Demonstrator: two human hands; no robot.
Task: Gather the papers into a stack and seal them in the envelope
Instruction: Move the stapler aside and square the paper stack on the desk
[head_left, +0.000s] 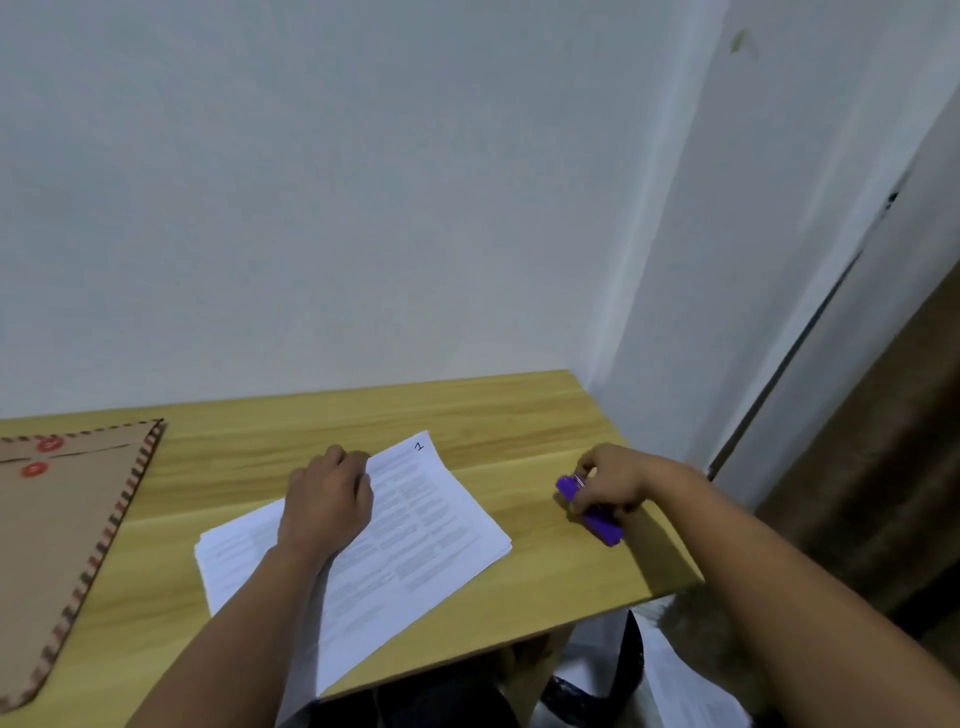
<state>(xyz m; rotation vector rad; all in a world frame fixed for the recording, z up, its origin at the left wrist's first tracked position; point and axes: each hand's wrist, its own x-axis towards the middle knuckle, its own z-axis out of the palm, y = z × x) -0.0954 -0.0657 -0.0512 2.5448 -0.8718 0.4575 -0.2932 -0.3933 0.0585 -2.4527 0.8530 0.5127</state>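
Wooden table (519, 415), light grain, bearing all items. Brown envelope (62, 525), large, with striped border and two red string-discs, lying well to the left of the left hand (324, 506) and cut off by the frame edge — whether its flap is open cannot be made out. Papers (415, 525), white printed sheets marked "1" at the far corner, roughly gathered but fanned at the near-left edges and overhanging the table's near edge; the left hand rests palm-down on the stack, fingers curled loosely at its far-left corner, pinning rather than gripping. Purple stapler (597, 512), small, well to the right of the papers, under the right hand (610, 480), whose fingers close on its upper end — a metal part shows there, details blurred. Judged step: fastening the stack. Done well, the sheets would be squared first, the left hand holding the corner flat while the stapler is brought over. Printed text illegible.
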